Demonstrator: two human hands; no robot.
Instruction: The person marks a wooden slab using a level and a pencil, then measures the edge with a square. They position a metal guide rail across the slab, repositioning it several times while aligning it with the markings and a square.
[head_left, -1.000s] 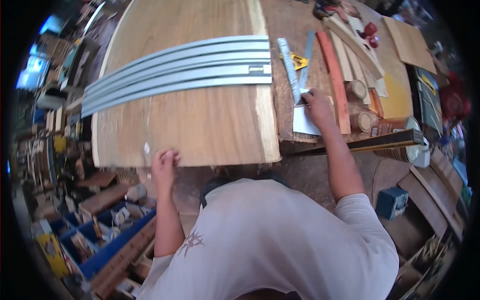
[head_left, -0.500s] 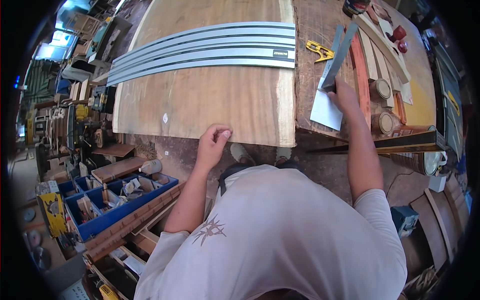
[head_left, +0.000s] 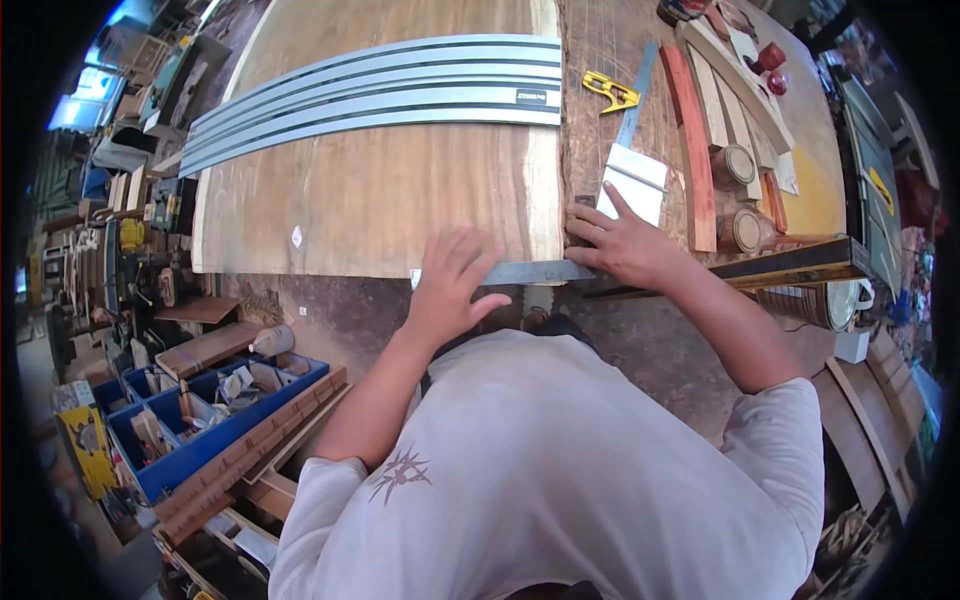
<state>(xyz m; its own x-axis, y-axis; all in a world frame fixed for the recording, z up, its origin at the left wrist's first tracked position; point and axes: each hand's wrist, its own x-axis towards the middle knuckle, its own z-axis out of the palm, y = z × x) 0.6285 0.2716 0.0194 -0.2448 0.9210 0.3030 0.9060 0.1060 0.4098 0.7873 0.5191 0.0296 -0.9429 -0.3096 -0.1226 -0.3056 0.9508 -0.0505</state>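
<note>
A metal square lies along the near edge of a large wooden slab (head_left: 350, 200), its long blade (head_left: 540, 272) pointing left. My right hand (head_left: 625, 240) is on the square's dark stock at the slab's right corner, fingers curled over it and the index finger stretched out. Fingers spread and slightly blurred, my left hand (head_left: 455, 280) is over the near edge by the blade's left end; whether it touches the blade is unclear. White paper (head_left: 640, 178) lies just beyond my right hand, over the ruler of a yellow combination square (head_left: 610, 92).
A long metal guide rail (head_left: 370, 95) crosses the slab. Wood strips (head_left: 690, 150) and round tins (head_left: 740, 228) are on the right of the bench. A black-edged bar (head_left: 780, 268) juts out beside my right forearm. A blue divided box (head_left: 200, 420) stands lower left.
My right hand has brought the square left and down from above the paper to the slab's near edge. My left hand has spread its fingers and moved slightly right. The view has shifted.
</note>
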